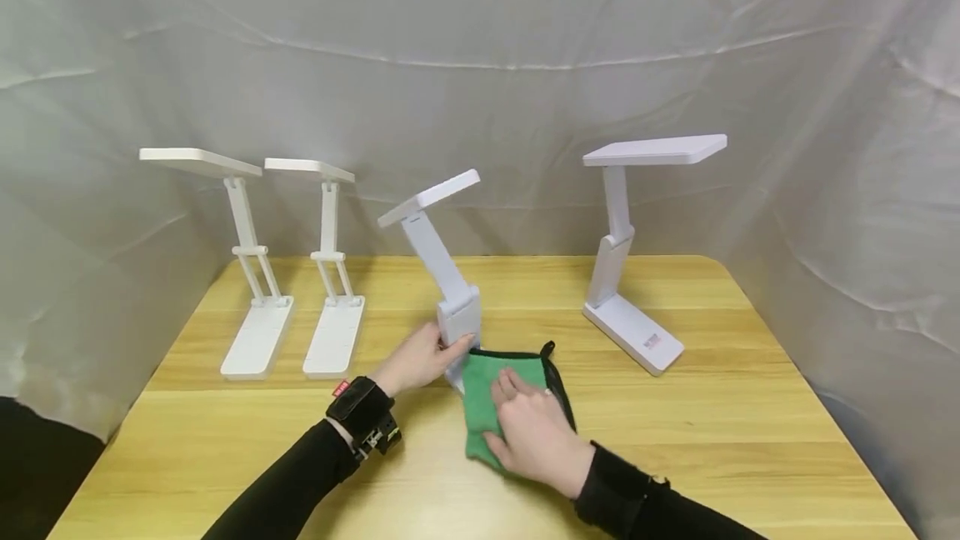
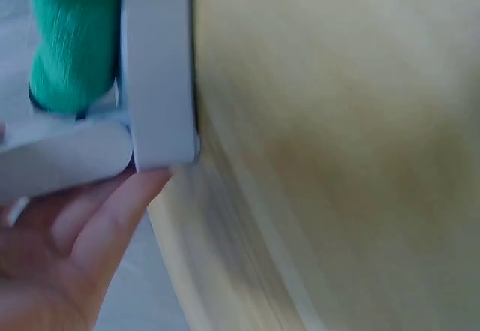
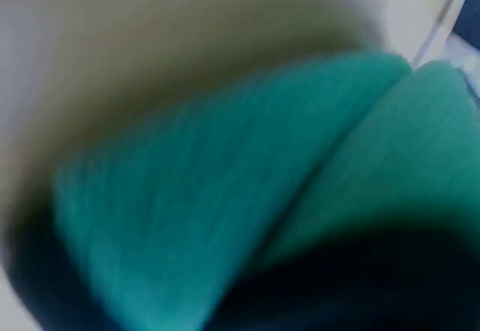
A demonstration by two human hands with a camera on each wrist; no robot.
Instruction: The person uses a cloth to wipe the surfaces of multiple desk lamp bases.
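Observation:
A white folding desk lamp (image 1: 442,265) stands mid-table, its head and upper arm leaning left. My left hand (image 1: 422,359) holds it low by the hinge, thumb at the front; the left wrist view has those fingers (image 2: 124,207) under the joint between arm and base (image 2: 159,68). A green cloth (image 1: 480,407) with black edging and a loop covers most of that base. My right hand (image 1: 536,432) lies over the cloth, gripping it against the base with bent fingers and thumb. In the right wrist view the folded cloth (image 3: 202,173) is blurred and hides the fingertips.
Two white lamps, one at far left (image 1: 258,340) and one beside it (image 1: 335,336), stand unfolded. Another unfolded lamp (image 1: 633,332), with small red print on its base, stands at the right. A pale curtain (image 1: 480,90) surrounds the wooden table (image 1: 750,440) at the back and sides.

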